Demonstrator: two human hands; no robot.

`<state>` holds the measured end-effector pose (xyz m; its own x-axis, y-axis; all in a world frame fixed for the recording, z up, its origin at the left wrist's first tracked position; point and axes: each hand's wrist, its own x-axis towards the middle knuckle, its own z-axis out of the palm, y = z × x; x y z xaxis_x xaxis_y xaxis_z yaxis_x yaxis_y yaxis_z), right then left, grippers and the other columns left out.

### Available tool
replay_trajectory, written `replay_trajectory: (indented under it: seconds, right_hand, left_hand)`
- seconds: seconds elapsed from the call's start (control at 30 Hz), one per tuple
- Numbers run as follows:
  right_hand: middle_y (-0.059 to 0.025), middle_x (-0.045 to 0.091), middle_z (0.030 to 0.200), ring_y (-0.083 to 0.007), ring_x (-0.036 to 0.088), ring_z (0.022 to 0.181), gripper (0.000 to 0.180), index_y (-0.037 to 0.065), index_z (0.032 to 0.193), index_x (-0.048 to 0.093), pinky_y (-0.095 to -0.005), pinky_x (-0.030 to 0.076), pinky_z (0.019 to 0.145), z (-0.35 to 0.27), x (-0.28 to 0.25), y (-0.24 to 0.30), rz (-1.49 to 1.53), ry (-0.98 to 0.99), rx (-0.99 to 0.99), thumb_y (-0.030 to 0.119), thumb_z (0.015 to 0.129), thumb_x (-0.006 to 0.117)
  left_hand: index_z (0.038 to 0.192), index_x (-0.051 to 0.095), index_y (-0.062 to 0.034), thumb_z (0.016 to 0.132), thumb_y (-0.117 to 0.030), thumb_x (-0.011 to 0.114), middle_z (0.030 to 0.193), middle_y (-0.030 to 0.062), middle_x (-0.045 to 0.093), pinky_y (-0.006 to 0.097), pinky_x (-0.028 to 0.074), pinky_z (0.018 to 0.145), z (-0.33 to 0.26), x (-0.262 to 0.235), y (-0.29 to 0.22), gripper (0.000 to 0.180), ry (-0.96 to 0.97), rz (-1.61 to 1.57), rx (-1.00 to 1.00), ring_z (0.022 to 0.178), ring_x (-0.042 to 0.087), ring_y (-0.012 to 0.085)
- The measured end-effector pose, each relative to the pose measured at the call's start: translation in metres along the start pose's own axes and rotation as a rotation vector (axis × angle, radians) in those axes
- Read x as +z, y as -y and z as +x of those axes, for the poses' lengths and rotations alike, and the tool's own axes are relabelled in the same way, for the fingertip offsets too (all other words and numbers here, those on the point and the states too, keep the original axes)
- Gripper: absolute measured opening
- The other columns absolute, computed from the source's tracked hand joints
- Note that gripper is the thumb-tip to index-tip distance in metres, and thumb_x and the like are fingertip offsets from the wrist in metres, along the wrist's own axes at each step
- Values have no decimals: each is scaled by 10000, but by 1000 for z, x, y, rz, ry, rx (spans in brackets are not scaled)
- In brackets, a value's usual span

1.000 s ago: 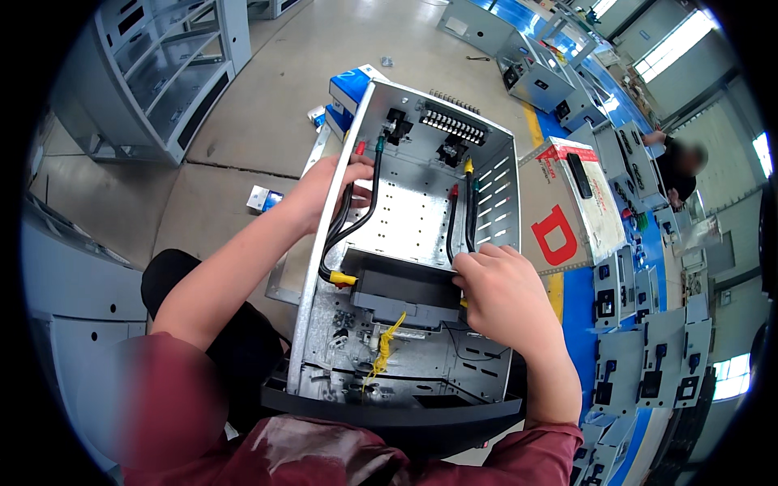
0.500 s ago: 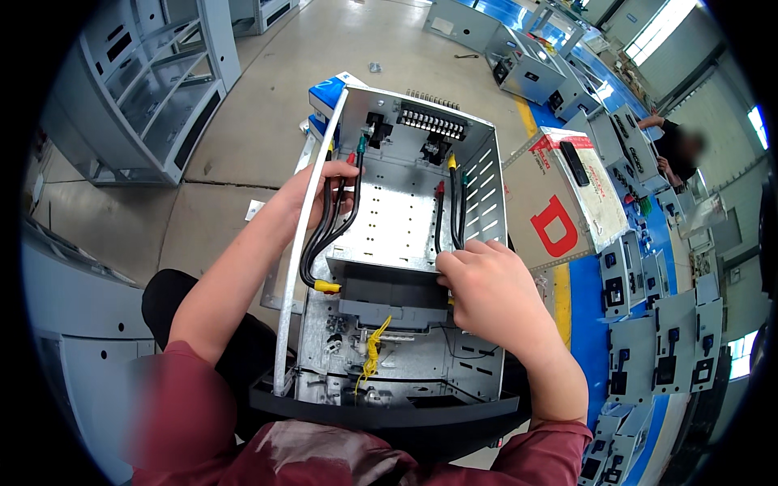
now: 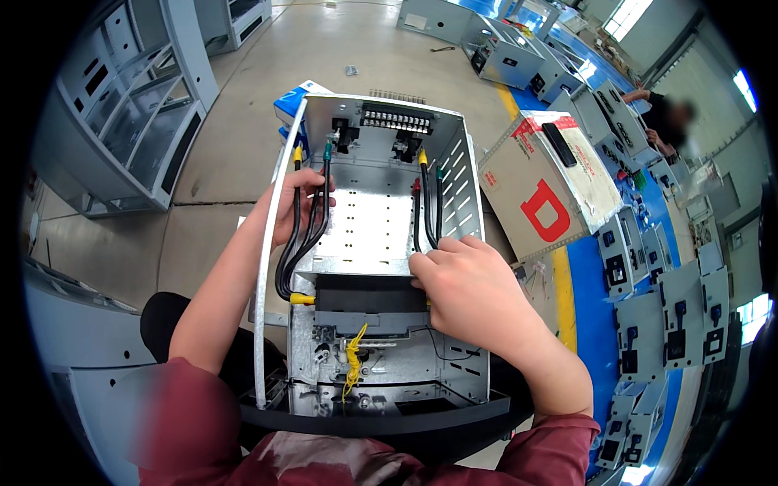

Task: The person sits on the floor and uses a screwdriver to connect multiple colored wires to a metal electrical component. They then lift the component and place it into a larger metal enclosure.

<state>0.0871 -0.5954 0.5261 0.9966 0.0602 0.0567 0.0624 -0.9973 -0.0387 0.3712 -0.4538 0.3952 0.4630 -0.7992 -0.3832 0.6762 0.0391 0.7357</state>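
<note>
An open metal chassis [image 3: 369, 182] sits in front of me. Along its left side run black cables [image 3: 288, 263] with yellow and green sleeved ends, and my left hand [image 3: 292, 209] is closed round them below the sleeves. A dark grey rectangular block [image 3: 361, 301] lies across the middle of the chassis. At the block's right end my right hand [image 3: 466, 279] is closed, fingers bent downward; what its fingertips hold is hidden. More black cables [image 3: 428, 212], with yellow, red and green sleeves, rise just beyond that hand. A bundle of yellow wire [image 3: 353, 360] hangs nearer to me.
A terminal strip [image 3: 397, 120] is fixed at the chassis's far end. Blue boxes [image 3: 298, 105] stand behind its far left corner. To the right is a cardboard box [image 3: 531, 190] with a black object on top. Grey cabinets [image 3: 134, 121] stand left; another person [image 3: 668, 121] works far right.
The chassis and surroundings have shifted left in the view. Both hands keep nearly the same places on the chassis; the red sleeve by my left hand is now hidden.
</note>
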Motion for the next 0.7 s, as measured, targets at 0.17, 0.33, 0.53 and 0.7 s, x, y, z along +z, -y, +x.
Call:
replay_trajectory:
  seconds: [0.17, 0.33, 0.53, 0.7]
  right_hand:
    - [-74, 672, 740, -270, 690, 781, 173, 49, 862, 615, -380, 499, 766, -3, 1, -3, 34, 24, 0, 69, 718, 709]
    - [-68, 675, 725, -271, 695, 706, 180, 51, 859, 616, -371, 504, 724, -7, 3, -5, 34, 7, -20, 81, 713, 718]
    - [-78, 680, 726, -260, 696, 689, 200, 51, 857, 615, -362, 512, 699, -6, 3, -3, 19, -7, -21, 99, 708, 740]
    - [-82, 692, 744, -281, 702, 711, 209, 46, 887, 630, -378, 529, 738, -4, 3, -4, 65, 49, -17, 104, 721, 743]
  left_hand:
    - [1076, 687, -2, 953, -253, 635, 910, 118, 714, 343, 592, 723, -1, -4, -3, 284, 18, 80, -46, 810, 702, 200]
    - [1044, 693, -8, 937, -246, 642, 947, 88, 710, 368, 591, 737, -1, -15, 0, 265, 33, 103, -24, 818, 698, 208]
    - [1055, 688, -30, 942, -258, 640, 916, 57, 697, 312, 593, 686, -8, -4, -7, 259, 149, 45, 25, 831, 705, 177]
    - [1189, 686, -39, 991, -264, 653, 943, 17, 706, 265, 577, 662, -9, 9, -8, 302, 70, 141, -2, 810, 717, 140]
